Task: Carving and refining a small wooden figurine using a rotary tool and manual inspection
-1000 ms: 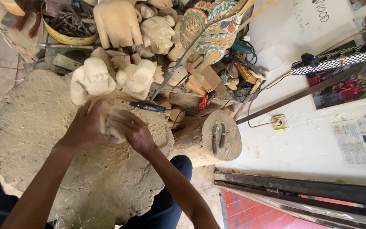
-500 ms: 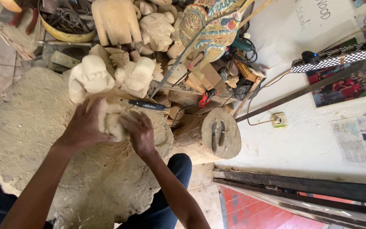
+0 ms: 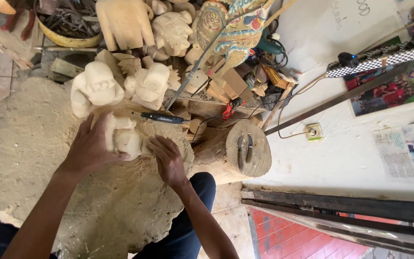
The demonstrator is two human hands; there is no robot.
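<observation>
Pale wood is the thing in hand here: a small unfinished carving sits a little left of the middle of the frame, on a big rough mat dusted with sawdust that covers the floor. In the head view, the only view, the left hand lies flat against the carving's left side. Its fingers are spread apart and wrap over the top of the wood. The right hand comes in from the lower right. Its fingers are bunched close together and press on the carving's right end. I cannot tell if they pinch a small tool or a bit of sanding paper.

So the carving lies between the two hands and touches both. Its long side runs from upper left to lower right, across the frame. The left hand covers more of it; the right hand only meets its end.

Just above the hands stand two more pale figures, side by side. A thin black rotary tool lies near the right hand, just above it and not touching. A short log block rests to the right. More carvings, with a painted one among them, crowd the top of the frame.
</observation>
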